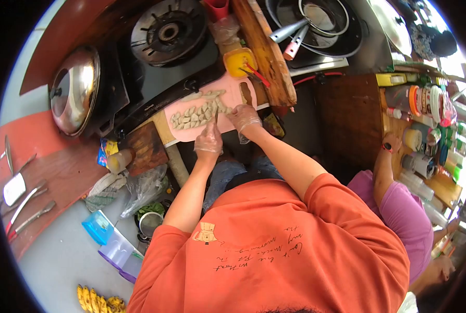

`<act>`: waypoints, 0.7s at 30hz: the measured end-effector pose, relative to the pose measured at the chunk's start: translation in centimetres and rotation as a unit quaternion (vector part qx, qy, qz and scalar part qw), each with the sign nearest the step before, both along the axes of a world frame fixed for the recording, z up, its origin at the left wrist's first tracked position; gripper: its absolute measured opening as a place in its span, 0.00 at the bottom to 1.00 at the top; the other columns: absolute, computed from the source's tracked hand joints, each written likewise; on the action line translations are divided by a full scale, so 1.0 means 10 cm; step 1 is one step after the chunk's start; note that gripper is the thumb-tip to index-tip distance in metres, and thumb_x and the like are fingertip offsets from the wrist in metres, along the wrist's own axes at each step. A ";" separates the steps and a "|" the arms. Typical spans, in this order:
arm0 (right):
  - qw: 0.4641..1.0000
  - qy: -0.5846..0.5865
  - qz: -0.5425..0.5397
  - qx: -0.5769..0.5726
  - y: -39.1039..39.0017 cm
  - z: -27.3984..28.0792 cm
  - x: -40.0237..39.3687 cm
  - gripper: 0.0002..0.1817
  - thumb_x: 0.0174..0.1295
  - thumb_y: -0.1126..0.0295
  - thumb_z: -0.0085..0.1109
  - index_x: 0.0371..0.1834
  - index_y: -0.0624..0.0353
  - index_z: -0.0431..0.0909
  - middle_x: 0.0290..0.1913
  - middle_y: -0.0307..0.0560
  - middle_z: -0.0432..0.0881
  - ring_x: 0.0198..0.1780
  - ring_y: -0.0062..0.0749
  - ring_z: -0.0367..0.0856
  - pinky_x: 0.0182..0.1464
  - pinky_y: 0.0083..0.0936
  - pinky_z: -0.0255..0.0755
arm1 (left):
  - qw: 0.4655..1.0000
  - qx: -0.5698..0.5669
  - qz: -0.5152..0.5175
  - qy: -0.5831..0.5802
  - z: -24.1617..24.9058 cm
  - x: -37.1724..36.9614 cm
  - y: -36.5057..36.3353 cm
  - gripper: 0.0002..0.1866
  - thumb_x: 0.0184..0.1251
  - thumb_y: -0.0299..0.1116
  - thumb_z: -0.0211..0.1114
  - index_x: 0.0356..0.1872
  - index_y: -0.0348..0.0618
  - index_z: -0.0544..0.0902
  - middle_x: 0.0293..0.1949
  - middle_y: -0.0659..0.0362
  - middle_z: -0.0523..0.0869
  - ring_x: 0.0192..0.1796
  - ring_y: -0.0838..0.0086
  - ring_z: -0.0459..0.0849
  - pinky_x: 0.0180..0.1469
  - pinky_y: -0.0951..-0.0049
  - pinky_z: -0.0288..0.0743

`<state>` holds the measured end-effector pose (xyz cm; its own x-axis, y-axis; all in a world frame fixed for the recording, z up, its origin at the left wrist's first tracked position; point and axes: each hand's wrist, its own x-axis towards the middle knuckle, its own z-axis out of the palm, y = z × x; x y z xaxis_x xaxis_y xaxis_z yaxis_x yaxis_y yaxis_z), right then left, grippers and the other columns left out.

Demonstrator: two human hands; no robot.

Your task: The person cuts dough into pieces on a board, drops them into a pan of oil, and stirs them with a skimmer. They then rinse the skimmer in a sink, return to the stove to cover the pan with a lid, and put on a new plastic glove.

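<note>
Dough pieces (197, 116) lie on the cutting board (233, 91); burner (168, 31) behind it, bowl (239, 61) at its right

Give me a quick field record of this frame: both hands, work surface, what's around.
left hand: in a clear glove, on the pink cutting board beside the cut pieces
right hand: gloved, at the right end of the pieces; any tool hidden
above board: yellow bowl, gas burner
far left: steel lid
right: another person in a purple shirt at a shelf of jars
bottom left: bananas
</note>
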<state>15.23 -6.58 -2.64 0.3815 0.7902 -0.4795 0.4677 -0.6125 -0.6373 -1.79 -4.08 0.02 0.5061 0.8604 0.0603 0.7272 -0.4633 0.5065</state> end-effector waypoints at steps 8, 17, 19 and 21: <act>0.999 -0.034 0.033 -0.002 0.64 0.35 -0.02 0.23 0.61 0.49 0.59 0.45 0.58 0.84 0.51 0.57 0.85 0.56 0.51 0.82 0.59 0.41 0.75 | 0.998 0.023 0.052 -0.026 -0.02 -0.76 0.01 0.13 0.69 0.30 0.59 0.53 0.43 0.78 0.26 0.46 0.86 0.28 0.52 0.87 0.30 0.54 0.81; 0.998 -0.026 -0.052 -0.015 1.37 0.03 -0.57 0.23 0.48 0.56 0.73 0.41 0.63 0.85 0.44 0.58 0.87 0.48 0.49 0.86 0.51 0.35 0.79 | 0.998 -0.010 0.037 -0.046 -0.08 -0.88 -0.20 0.16 0.67 0.31 0.61 0.55 0.45 0.79 0.24 0.47 0.85 0.26 0.52 0.86 0.30 0.53 0.80; 0.998 -0.045 -0.045 -0.029 1.38 0.01 -0.58 0.24 0.47 0.56 0.74 0.41 0.63 0.85 0.44 0.57 0.87 0.48 0.49 0.87 0.51 0.34 0.79 | 0.999 -0.028 0.022 -0.026 -0.11 -0.86 -0.22 0.15 0.67 0.31 0.61 0.54 0.45 0.79 0.24 0.47 0.85 0.26 0.53 0.86 0.30 0.54 0.81; 0.998 -0.050 -0.027 -0.008 1.39 0.04 -0.57 0.28 0.44 0.52 0.79 0.38 0.66 0.85 0.40 0.60 0.88 0.45 0.49 0.87 0.48 0.35 0.79 | 0.998 -0.024 0.018 -0.046 -0.14 -0.82 -0.21 0.17 0.66 0.31 0.61 0.56 0.45 0.79 0.26 0.47 0.86 0.26 0.54 0.86 0.29 0.55 0.81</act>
<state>9.51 7.27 -2.27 0.4699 0.7599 -0.4491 0.4939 -0.6480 -0.5798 -10.04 -6.14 -1.38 0.4695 0.8807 0.0635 0.6919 -0.4116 0.5932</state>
